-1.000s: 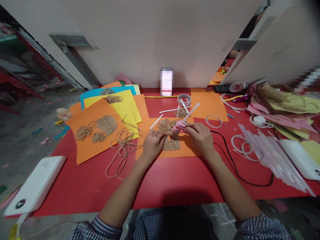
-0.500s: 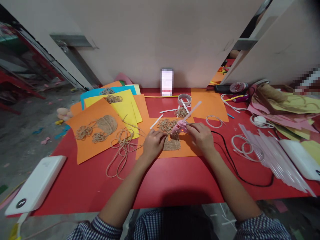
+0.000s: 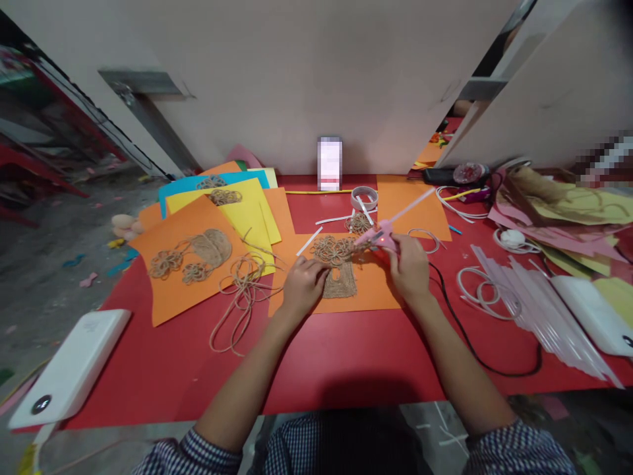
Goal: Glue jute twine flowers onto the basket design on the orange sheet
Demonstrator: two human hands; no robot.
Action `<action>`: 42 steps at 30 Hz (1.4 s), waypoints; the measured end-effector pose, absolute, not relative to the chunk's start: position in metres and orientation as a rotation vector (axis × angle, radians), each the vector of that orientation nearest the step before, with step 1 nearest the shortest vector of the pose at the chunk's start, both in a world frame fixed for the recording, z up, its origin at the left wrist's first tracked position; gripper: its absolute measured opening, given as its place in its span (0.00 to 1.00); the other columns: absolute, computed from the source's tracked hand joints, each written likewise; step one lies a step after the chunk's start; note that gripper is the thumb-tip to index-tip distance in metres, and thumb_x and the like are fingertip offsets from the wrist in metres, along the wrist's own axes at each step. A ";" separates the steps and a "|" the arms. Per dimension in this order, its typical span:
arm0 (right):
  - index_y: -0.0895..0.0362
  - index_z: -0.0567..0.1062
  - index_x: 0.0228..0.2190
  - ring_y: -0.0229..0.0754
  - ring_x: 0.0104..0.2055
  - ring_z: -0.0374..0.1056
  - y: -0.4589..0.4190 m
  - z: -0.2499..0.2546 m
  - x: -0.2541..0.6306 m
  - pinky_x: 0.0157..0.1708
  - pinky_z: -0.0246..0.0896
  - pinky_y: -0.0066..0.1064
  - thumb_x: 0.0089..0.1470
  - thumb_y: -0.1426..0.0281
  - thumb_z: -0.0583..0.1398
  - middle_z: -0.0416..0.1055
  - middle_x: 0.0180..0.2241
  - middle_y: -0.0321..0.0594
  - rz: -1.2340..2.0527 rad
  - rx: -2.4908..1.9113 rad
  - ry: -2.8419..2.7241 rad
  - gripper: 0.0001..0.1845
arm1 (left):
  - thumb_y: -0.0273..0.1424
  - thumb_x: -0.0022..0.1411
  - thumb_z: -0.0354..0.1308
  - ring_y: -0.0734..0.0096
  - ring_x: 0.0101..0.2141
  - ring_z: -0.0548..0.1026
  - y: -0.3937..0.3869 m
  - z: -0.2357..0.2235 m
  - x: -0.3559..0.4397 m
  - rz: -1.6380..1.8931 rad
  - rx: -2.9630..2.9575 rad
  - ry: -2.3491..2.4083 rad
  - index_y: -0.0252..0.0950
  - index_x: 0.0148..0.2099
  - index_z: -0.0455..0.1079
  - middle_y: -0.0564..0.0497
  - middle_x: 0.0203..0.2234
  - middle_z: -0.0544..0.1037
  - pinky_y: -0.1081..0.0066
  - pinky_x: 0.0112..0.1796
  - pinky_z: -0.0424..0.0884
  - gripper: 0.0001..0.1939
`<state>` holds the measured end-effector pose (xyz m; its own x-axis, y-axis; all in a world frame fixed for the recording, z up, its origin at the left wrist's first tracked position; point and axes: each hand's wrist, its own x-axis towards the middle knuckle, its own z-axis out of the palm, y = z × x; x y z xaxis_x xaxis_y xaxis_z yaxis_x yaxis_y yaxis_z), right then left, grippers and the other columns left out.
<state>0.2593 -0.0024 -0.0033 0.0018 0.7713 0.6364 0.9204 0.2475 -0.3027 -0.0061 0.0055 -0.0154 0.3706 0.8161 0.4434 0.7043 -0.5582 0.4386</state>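
Observation:
My right hand (image 3: 411, 267) grips a pink glue gun (image 3: 380, 236), its nozzle pointing left and a clear glue stick (image 3: 413, 206) jutting from its back. The nozzle is over the right side of looped twine flowers (image 3: 332, 249). Below these lies a flat piece of coiled twine (image 3: 341, 284) with a small opening, on an orange sheet (image 3: 378, 300). My left hand (image 3: 305, 280) rests at the piece's left edge, thumb and fingers pinched together. What they pinch, perhaps twine, is too small to make out.
Left are orange paper (image 3: 163, 300) with twine shapes, yellow paper (image 3: 252, 204) and a loose twine tangle (image 3: 242, 284). On the right lie clear glue sticks (image 3: 548, 316), a black cord (image 3: 459, 323) and a white power bank (image 3: 591, 313). Another white power bank (image 3: 74, 366) sits far left. A phone (image 3: 330, 161) leans behind.
My right hand has moved right with the glue gun, whose nozzle has drawn away from the middle of the twine piece. My left hand has stayed in place.

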 end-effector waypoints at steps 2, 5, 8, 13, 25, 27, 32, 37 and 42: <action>0.61 0.71 0.48 0.53 0.45 0.66 0.004 -0.010 0.271 0.45 0.61 0.43 0.63 0.67 0.52 0.73 0.43 0.54 -0.252 -1.660 -1.609 0.16 | 0.32 0.68 0.55 0.62 0.35 0.72 0.005 -0.015 -0.006 0.949 2.432 1.377 0.38 0.42 0.77 0.49 0.33 0.82 0.62 0.38 0.68 0.09; 0.60 0.71 0.47 0.53 0.45 0.66 0.012 -0.022 0.289 0.45 0.61 0.45 0.61 0.67 0.51 0.72 0.44 0.55 -0.238 -1.714 -1.442 0.16 | 0.30 0.67 0.56 0.61 0.36 0.72 0.005 -0.016 -0.006 0.951 2.410 1.383 0.38 0.43 0.76 0.49 0.34 0.82 0.62 0.39 0.68 0.07; 0.60 0.70 0.46 0.52 0.44 0.66 0.016 -0.030 0.300 0.44 0.61 0.43 0.59 0.67 0.53 0.72 0.44 0.55 -0.208 -1.719 -1.409 0.15 | 0.30 0.66 0.58 0.60 0.37 0.72 0.004 -0.015 -0.006 0.965 2.382 1.398 0.38 0.45 0.75 0.49 0.34 0.82 0.63 0.38 0.69 0.07; 0.62 0.70 0.46 0.55 0.47 0.63 0.013 -0.022 0.296 0.48 0.58 0.48 0.58 0.70 0.54 0.71 0.45 0.57 -0.245 -1.770 -1.467 0.15 | 0.29 0.65 0.58 0.60 0.39 0.72 0.004 -0.014 -0.006 0.954 2.394 1.384 0.38 0.46 0.73 0.49 0.34 0.81 0.63 0.39 0.69 0.07; 0.49 0.76 0.51 0.46 0.44 0.61 -0.014 -0.007 0.197 0.44 0.60 0.37 0.63 0.72 0.55 0.68 0.42 0.44 0.032 -1.357 -2.241 0.17 | 0.30 0.65 0.58 0.60 0.39 0.71 0.002 -0.016 -0.005 0.902 2.458 1.337 0.38 0.48 0.72 0.48 0.35 0.80 0.64 0.39 0.68 0.09; 0.46 0.75 0.53 0.46 0.44 0.61 -0.015 -0.010 0.192 0.43 0.59 0.36 0.64 0.71 0.55 0.68 0.42 0.43 0.050 -1.394 -2.264 0.18 | 0.31 0.65 0.59 0.61 0.39 0.71 0.002 -0.014 -0.005 0.895 2.451 1.331 0.37 0.49 0.71 0.48 0.34 0.79 0.64 0.39 0.68 0.11; 0.45 0.75 0.53 0.46 0.45 0.61 -0.015 -0.012 0.193 0.42 0.57 0.35 0.65 0.69 0.54 0.68 0.43 0.44 0.113 -1.475 -2.260 0.18 | 0.30 0.65 0.59 0.61 0.39 0.71 0.002 -0.013 -0.004 0.857 2.448 1.328 0.37 0.50 0.71 0.49 0.33 0.78 0.65 0.38 0.68 0.12; 0.44 0.75 0.53 0.47 0.44 0.60 -0.013 -0.014 0.192 0.42 0.57 0.35 0.66 0.68 0.53 0.66 0.42 0.44 0.123 -1.489 -2.268 0.19 | 0.31 0.66 0.58 0.60 0.40 0.71 0.003 -0.016 -0.004 0.858 2.474 1.312 0.38 0.50 0.71 0.48 0.34 0.79 0.64 0.39 0.68 0.11; 0.44 0.75 0.53 0.46 0.44 0.61 -0.012 -0.016 0.192 0.42 0.57 0.35 0.66 0.70 0.53 0.66 0.41 0.44 0.163 -1.459 -2.252 0.19 | 0.33 0.67 0.57 0.60 0.39 0.70 0.001 -0.012 -0.006 0.871 2.488 1.262 0.37 0.47 0.72 0.48 0.35 0.80 0.63 0.39 0.68 0.09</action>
